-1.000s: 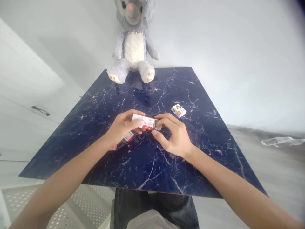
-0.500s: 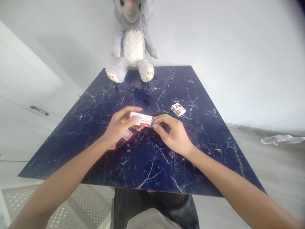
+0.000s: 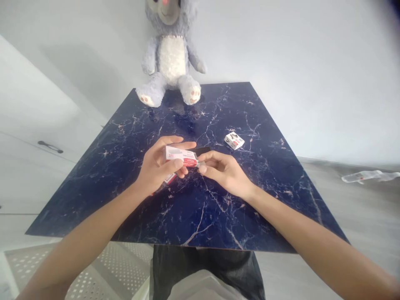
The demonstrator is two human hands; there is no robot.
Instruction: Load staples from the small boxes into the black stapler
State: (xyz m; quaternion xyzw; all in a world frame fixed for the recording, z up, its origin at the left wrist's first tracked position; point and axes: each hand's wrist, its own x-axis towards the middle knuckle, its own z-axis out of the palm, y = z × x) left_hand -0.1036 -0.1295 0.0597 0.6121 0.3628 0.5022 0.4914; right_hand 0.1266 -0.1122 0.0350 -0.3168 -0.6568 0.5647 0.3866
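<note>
My left hand (image 3: 159,164) is closed around a small white-and-red staple box (image 3: 180,155), thumb in front and fingers behind. The box lies level above the table, its printed side facing me. At its right end, my right hand (image 3: 226,173) pinches the box between thumb and forefinger. A small pale greyish bit shows there; whether it is a flap or staples I cannot tell. Just behind the hands lies a dark, flat object (image 3: 201,151), mostly covered. Under my left hand, part of another white-and-red box (image 3: 169,178) shows on the table.
Farther right on the dark blue marbled table (image 3: 200,225) stands a small white box (image 3: 234,141). A grey plush toy (image 3: 171,58) sits at the back edge against the wall. A clear plastic item (image 3: 362,176) lies on the floor at right.
The staple box has shifted slightly left and tilted, showing more of its red side. My right fingers stay at its end. More of the dark object behind is visible.
</note>
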